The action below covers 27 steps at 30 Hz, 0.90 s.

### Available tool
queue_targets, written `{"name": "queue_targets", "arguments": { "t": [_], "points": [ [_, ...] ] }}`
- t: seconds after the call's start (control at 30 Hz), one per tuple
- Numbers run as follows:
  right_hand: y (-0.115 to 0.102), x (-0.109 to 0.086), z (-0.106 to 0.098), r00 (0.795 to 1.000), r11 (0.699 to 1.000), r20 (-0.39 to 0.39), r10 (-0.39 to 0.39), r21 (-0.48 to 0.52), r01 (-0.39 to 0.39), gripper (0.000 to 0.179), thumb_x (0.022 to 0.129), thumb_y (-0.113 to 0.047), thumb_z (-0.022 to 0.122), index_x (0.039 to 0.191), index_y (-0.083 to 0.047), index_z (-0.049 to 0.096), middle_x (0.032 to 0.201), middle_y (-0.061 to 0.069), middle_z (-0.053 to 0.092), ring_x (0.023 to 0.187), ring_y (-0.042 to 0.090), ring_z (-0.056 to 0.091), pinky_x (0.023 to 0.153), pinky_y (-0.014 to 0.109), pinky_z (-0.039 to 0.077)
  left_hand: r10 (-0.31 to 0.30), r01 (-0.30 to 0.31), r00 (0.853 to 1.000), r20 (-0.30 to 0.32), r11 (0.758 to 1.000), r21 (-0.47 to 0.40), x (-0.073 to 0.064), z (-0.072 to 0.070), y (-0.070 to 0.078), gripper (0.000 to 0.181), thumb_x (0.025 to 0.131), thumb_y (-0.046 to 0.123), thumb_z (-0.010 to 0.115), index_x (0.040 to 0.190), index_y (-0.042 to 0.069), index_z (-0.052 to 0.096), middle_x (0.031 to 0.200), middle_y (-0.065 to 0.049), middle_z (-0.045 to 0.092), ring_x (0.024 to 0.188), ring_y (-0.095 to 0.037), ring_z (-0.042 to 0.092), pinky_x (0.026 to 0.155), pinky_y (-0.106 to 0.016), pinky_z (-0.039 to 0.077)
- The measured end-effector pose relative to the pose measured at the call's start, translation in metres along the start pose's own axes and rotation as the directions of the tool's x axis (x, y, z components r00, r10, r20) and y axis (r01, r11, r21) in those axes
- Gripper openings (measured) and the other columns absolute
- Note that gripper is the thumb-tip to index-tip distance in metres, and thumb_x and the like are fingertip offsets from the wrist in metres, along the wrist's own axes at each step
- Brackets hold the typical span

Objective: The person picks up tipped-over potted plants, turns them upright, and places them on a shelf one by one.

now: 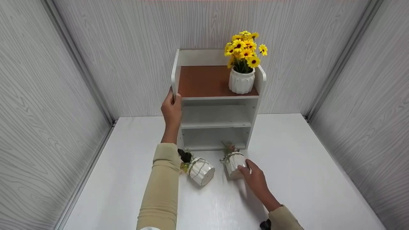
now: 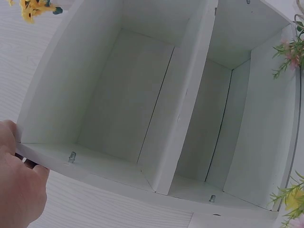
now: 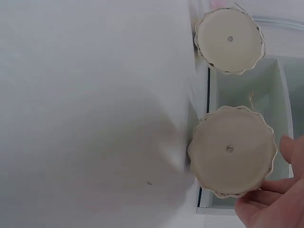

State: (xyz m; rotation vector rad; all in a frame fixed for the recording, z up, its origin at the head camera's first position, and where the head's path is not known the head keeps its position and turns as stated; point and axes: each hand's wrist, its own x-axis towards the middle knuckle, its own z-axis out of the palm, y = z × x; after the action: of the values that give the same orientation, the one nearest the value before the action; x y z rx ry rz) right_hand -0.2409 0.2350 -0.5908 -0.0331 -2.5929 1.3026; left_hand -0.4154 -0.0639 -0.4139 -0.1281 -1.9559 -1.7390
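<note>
A small white shelf unit [image 1: 218, 127] with a brown top board stands against the back wall. My left hand [image 1: 172, 110] grips its left side panel near the top, thumb in front; the left wrist view shows that hand [image 2: 21, 190] at the panel's edge. My right hand [image 1: 254, 177] holds a white fluted flowerpot [image 1: 235, 164] that lies tipped on its side, its plants toward the shelf. Its round base [image 3: 232, 152] faces the right wrist camera, thumb and fingers at its side. Another tipped white flowerpot [image 1: 202, 172] with twine round it lies to the left.
A white pot [image 1: 242, 82] of yellow flowers stands upright at the right of the shelf's top board. The white table [image 1: 306, 166] reaches out on both sides, with grey wood-grain walls [image 1: 361, 105] around it. Metal shelf pins [image 2: 71, 157] stick out inside the unit.
</note>
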Motion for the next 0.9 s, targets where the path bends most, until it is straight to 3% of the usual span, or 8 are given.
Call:
{"name": "queue_targets", "arguments": {
  "t": [0.13, 0.2, 0.27, 0.33, 0.47, 0.57, 0.7, 0.9],
  "points": [
    [-0.01, 0.008, 0.009, 0.998, 0.998, -0.007, 0.057, -0.022, -0.057, 0.06, 0.094, -0.05, 0.067, 0.129, -0.001, 0.059, 0.118, 0.015, 0.066, 0.109, 0.03, 0.063, 0.089, 0.047, 0.051, 0.008, -0.008, 1.0, -0.007, 1.0, 0.014, 0.002, -0.002, 0.0, 0.05, 0.106, 0.029, 0.05, 0.155, 0.019, 0.042, 0.152, -0.002, 0.052, 0.139, -0.013, 0.049, 0.109, -0.034, 0.046],
    [-0.014, 0.012, 0.013, 0.997, 0.996, -0.015, 0.081, -0.029, -0.081, 0.063, 0.092, -0.052, 0.069, 0.129, -0.002, 0.06, 0.117, 0.014, 0.067, 0.107, 0.027, 0.063, 0.087, 0.046, 0.052, 0.003, -0.003, 1.0, -0.01, 1.0, 0.019, 0.002, -0.003, 0.001, 0.05, 0.106, 0.029, 0.05, 0.155, 0.02, 0.042, 0.152, -0.001, 0.051, 0.139, -0.013, 0.049, 0.109, -0.035, 0.046],
    [-0.015, 0.014, 0.016, 0.996, 0.995, -0.031, 0.08, -0.055, -0.082, 0.061, 0.091, -0.051, 0.071, 0.125, -0.001, 0.061, 0.115, 0.015, 0.067, 0.105, 0.028, 0.064, 0.086, 0.047, 0.052, -0.005, 0.005, 1.0, -0.011, 1.0, 0.021, 0.001, -0.002, 0.001, 0.05, 0.106, 0.03, 0.05, 0.155, 0.021, 0.042, 0.152, -0.001, 0.051, 0.139, -0.013, 0.049, 0.109, -0.036, 0.046],
    [-0.016, 0.016, 0.018, 0.997, 0.994, -0.05, 0.064, -0.088, -0.068, 0.052, 0.091, -0.048, 0.072, 0.112, -0.002, 0.063, 0.101, 0.012, 0.067, 0.091, 0.024, 0.062, 0.075, 0.044, 0.051, -0.016, 0.016, 1.0, -0.005, 1.0, 0.019, 0.001, -0.001, 0.002, 0.051, 0.106, 0.03, 0.05, 0.155, 0.022, 0.042, 0.152, -0.001, 0.051, 0.139, -0.013, 0.049, 0.109, -0.036, 0.046],
    [-0.015, 0.018, 0.017, 0.998, 0.99, -0.049, 0.035, -0.132, -0.042, 0.038, 0.091, -0.038, 0.075, 0.088, -0.007, 0.055, 0.073, 0.003, 0.049, 0.066, 0.018, 0.044, 0.057, 0.035, 0.037, -0.03, 0.03, 1.0, 0.006, 1.0, 0.003, 0.0, 0.0, 0.002, 0.051, 0.105, 0.03, 0.051, 0.155, 0.022, 0.042, 0.153, -0.001, 0.05, 0.14, -0.013, 0.047, 0.11, -0.035, 0.044],
    [-0.014, 0.02, 0.013, 0.999, 0.992, -0.002, 0.042, -0.119, -0.042, 0.034, 0.092, -0.033, 0.074, 0.092, -0.005, 0.055, 0.073, 0.002, 0.044, 0.068, 0.018, 0.043, 0.06, 0.035, 0.035, -0.032, 0.032, 0.999, 0.004, 0.999, -0.004, 0.0, 0.0, 0.002, 0.051, 0.105, 0.03, 0.052, 0.155, 0.021, 0.042, 0.154, -0.002, 0.049, 0.141, -0.013, 0.047, 0.11, -0.035, 0.044],
    [-0.013, 0.025, 0.007, 0.998, 0.992, 0.054, 0.04, -0.125, -0.033, 0.035, 0.093, -0.031, 0.072, 0.103, 0.0, 0.06, 0.081, 0.006, 0.051, 0.078, 0.021, 0.049, 0.068, 0.038, 0.039, -0.036, 0.036, 0.999, -0.002, 0.999, -0.002, -0.001, 0.0, 0.002, 0.052, 0.105, 0.031, 0.052, 0.154, 0.02, 0.042, 0.154, -0.003, 0.05, 0.14, -0.014, 0.048, 0.11, -0.036, 0.045],
    [-0.015, 0.029, 0.003, 0.998, 0.987, 0.061, -0.012, -0.159, 0.022, 0.042, 0.091, -0.035, 0.074, 0.079, -0.006, 0.047, 0.075, 0.004, 0.041, 0.065, 0.017, 0.034, 0.059, 0.034, 0.03, -0.026, 0.026, 1.0, 0.0, 1.0, 0.002, 0.001, -0.001, 0.002, 0.051, 0.105, 0.031, 0.052, 0.154, 0.02, 0.043, 0.153, -0.003, 0.051, 0.139, -0.015, 0.049, 0.109, -0.037, 0.046]
  ]
}}
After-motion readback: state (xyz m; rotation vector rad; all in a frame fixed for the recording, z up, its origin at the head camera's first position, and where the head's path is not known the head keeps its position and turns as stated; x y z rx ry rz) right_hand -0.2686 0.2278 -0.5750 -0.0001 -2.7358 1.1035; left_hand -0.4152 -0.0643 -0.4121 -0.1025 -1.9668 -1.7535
